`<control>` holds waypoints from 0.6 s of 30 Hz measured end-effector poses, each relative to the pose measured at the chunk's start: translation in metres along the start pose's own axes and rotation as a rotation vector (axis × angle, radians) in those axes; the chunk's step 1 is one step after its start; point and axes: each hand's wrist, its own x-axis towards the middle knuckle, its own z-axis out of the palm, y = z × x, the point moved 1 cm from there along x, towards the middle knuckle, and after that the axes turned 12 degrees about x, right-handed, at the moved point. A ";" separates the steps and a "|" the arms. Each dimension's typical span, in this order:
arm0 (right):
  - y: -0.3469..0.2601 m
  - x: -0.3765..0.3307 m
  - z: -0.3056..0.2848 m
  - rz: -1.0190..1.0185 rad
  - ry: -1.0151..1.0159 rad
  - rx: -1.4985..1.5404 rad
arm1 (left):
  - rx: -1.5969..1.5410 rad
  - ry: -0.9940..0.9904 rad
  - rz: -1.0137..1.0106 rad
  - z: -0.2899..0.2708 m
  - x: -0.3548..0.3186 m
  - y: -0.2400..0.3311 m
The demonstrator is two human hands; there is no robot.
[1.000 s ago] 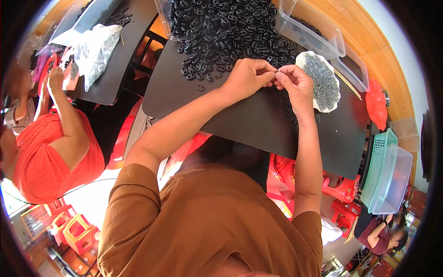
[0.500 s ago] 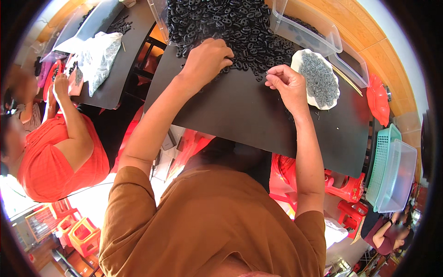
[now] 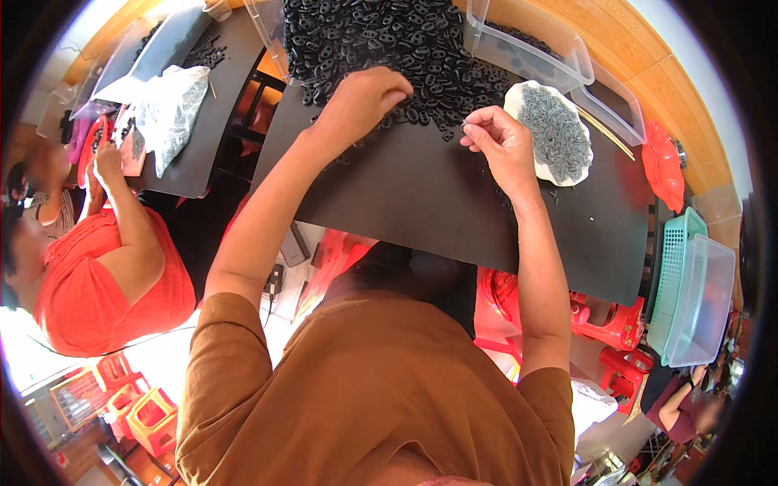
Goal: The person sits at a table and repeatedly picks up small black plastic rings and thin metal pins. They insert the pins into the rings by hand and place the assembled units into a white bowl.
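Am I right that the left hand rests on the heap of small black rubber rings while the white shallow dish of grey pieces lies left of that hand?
Not quite. In the head view the white shallow dish lies right of both hands, beside the right hand. The left hand does rest on the heap of small black rubber rings.

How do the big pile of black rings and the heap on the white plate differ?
The pile of black rings is far larger and lies loose on the black table; the grey heap is small and sits on a white plate. The rings are black and chunky, the heap's pieces grey and finer. The left hand rests on the rings; the right hand is beside the plate. Both are piles of many small parts.
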 end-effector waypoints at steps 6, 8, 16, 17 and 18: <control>-0.002 0.000 0.000 0.025 -0.036 0.113 | -0.681 -0.193 -0.502 0.001 0.006 0.030; -0.002 0.000 0.000 0.029 -0.042 0.121 | -0.778 -0.181 -0.509 0.017 0.004 0.024; 0.006 0.001 0.002 0.041 -0.058 0.195 | -0.929 -0.289 -0.447 0.038 0.000 0.030; 0.009 0.002 0.002 0.044 -0.066 0.215 | -0.933 -0.288 -0.444 0.039 0.000 0.032; 0.010 0.002 0.002 0.056 -0.069 0.245 | -0.937 -0.284 -0.444 0.040 0.000 0.033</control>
